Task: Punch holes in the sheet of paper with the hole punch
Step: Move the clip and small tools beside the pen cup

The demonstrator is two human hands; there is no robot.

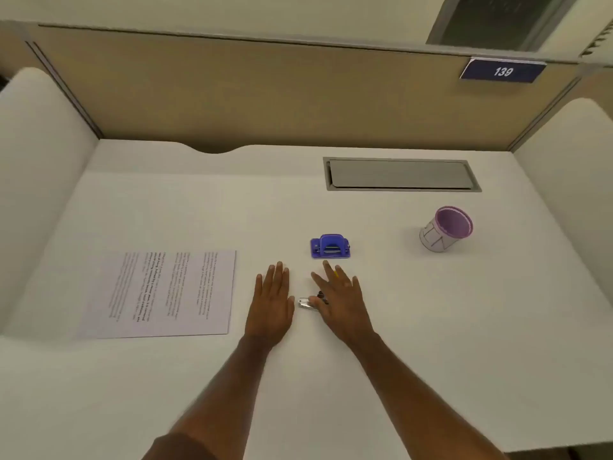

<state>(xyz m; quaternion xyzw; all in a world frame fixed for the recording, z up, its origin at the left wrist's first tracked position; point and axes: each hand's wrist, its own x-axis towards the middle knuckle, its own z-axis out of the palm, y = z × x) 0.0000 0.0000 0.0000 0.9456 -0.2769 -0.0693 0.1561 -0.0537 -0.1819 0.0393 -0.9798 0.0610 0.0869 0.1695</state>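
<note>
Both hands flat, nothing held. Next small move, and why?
Probably slide the left hand left to the sheet of paper: it lies flat, apart from the hole punch, which sits just beyond the right hand.

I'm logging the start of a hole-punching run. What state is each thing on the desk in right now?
sheet of paper: flat on the desk, printed side up, untouched.
hole punch: upright, nothing in it, untouched.
pen cup: upright; contents not visible.
desk hatch: closed.
left hand: open, palm down, holding nothing.
right hand: open, over a small metal object.
</note>
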